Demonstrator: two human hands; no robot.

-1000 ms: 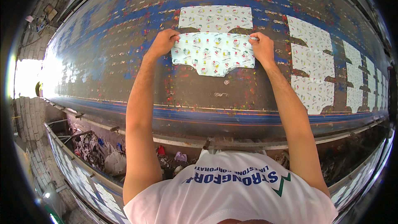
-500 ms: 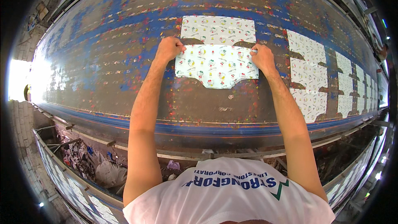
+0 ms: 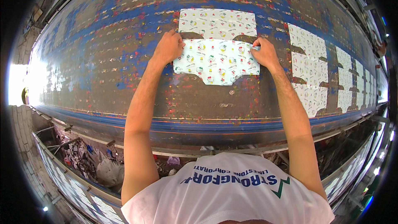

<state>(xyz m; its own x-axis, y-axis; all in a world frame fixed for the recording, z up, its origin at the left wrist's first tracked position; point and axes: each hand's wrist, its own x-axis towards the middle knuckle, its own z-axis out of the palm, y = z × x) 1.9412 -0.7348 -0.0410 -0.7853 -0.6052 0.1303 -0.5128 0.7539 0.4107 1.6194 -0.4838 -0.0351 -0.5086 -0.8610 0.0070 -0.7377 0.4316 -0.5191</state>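
A white fabric panel (image 3: 216, 61) with a small colourful cartoon print lies on the long printing table, its lower edge cut into a narrower tab. My left hand (image 3: 169, 46) is closed at its upper left corner, fingers curled on the edge and fingertips partly hidden. At the opposite upper corner, my right hand (image 3: 265, 53) pinches the cloth between thumb and fingers. Just beyond lies a matching fabric panel (image 3: 217, 21), flat on the table; the near panel's top edge meets its narrow tab, with dark curved gaps at both sides.
The paint-stained brown and blue table (image 3: 103, 58) stretches far to both sides. Rows of similar white panels (image 3: 309, 66) lie to the right. Blue rails (image 3: 224, 129) run along the near edge. Below sits a trough of scraps (image 3: 110, 170). Another person's hand (image 3: 380, 49) shows at the far right.
My view has shifted slightly, so table and panels sit higher. The left hand's fingers have come down over the panel's corner. Both hands stay at the same two corners.
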